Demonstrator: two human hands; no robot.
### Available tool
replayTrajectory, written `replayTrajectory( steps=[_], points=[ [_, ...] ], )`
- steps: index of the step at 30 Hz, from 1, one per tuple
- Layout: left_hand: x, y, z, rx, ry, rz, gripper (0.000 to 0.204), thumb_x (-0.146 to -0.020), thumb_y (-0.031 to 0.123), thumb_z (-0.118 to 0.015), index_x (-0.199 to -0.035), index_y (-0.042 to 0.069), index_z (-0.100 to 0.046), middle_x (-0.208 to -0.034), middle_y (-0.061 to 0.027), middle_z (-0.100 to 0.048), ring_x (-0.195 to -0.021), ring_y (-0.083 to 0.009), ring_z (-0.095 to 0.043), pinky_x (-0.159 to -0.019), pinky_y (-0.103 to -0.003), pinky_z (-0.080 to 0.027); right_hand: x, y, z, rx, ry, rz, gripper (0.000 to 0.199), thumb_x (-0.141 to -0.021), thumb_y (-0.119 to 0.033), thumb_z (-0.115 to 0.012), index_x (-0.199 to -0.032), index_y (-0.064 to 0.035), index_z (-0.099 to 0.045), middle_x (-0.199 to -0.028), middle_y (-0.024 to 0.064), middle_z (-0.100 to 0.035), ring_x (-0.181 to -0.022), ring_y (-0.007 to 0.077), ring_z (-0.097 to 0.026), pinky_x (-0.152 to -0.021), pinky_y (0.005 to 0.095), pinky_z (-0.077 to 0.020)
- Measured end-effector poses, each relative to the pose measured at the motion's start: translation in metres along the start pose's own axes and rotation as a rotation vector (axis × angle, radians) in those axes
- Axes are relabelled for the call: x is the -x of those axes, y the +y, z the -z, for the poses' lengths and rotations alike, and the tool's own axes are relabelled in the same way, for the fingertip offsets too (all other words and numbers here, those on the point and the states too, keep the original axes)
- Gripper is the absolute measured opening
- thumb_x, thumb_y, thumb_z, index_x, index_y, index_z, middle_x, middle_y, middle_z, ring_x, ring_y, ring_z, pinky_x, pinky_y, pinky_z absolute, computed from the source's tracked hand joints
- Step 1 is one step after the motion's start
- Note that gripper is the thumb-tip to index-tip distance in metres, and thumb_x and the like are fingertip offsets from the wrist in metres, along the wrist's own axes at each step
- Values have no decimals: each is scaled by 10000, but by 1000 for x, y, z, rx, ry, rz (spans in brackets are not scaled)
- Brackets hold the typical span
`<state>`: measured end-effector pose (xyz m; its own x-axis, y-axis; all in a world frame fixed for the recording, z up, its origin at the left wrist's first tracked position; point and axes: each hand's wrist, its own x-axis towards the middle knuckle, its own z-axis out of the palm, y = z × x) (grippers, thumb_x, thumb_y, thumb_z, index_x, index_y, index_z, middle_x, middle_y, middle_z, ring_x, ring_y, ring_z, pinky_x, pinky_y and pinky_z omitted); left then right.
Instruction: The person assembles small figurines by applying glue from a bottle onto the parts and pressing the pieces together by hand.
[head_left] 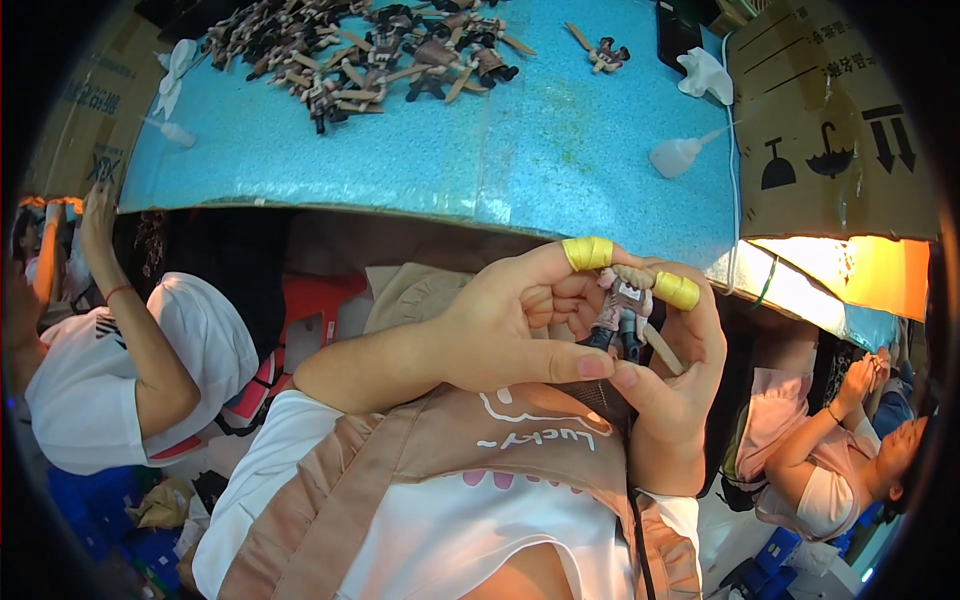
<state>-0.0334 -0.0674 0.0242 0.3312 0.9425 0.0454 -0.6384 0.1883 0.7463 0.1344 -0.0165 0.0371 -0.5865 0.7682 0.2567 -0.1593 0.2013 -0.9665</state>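
Observation:
In front of my chest, a small toy figurine with a pale pinkish-brown upper body and dark legs is held between both hands. My left hand closes on it from the left, index finger at its head end and thumb by its legs. From the other side my right hand grips it too, its thumb tip touching near the left thumb. Yellow tape wraps an index finger on each hand. A flat tan stick-like piece juts out beside the legs; the fingers hide part of the figurine.
On the blue table lies a heap of similar figurines, with a single figurine apart. Squeeze bottles with thin nozzles and crumpled white tissue sit near cardboard boxes. Other people work at both sides.

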Motion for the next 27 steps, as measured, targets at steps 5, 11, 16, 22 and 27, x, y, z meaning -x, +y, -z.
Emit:
replayTrajectory(
  steps=[5,11,16,22,27],
  points=[
    [-17,-1,16,-130,-5,-114,731,-749,29,-640,-1332,10,-198,-1256,-133,-389,-1151,-203,-407,-854,-283,-422,-16,5,5,-321,86,-200,632,-621,-72,-750,-1148,46,-422,-1129,127,-463,-978,198,-514,-824,298,-438],
    [-31,7,21,-292,45,-1,771,-784,50,-583,-1367,64,-78,-1195,-139,-422,-1068,-205,-455,-925,-370,-364,-40,24,16,279,141,74,346,-599,-30,-707,-922,1,-590,-909,134,-571,-898,271,-546,-803,384,-432],
    [-41,16,28,-13,133,53,707,-810,217,-544,-1349,45,-119,-1126,-127,-460,-1034,-194,-475,-886,-316,-387,-54,31,15,825,116,425,338,-522,-78,-699,-849,-39,-625,-880,71,-576,-894,314,-535,-743,388,-412],
    [-52,9,35,-25,189,44,630,-792,181,-533,-1309,27,-208,-1081,-125,-486,-950,-176,-506,-835,-282,-401,-61,38,18,874,125,443,332,-501,-83,-690,-827,-50,-637,-868,58,-575,-896,306,-531,-745,398,-400],
    [-57,22,47,-60,222,-9,553,-812,206,-508,-1269,22,-256,-1002,-133,-536,-834,-164,-538,-704,-261,-445,-60,36,27,556,183,267,507,-614,-212,-740,-1046,-50,-530,-1116,148,-455,-1043,314,-447,-866,409,-357]
  ],
)
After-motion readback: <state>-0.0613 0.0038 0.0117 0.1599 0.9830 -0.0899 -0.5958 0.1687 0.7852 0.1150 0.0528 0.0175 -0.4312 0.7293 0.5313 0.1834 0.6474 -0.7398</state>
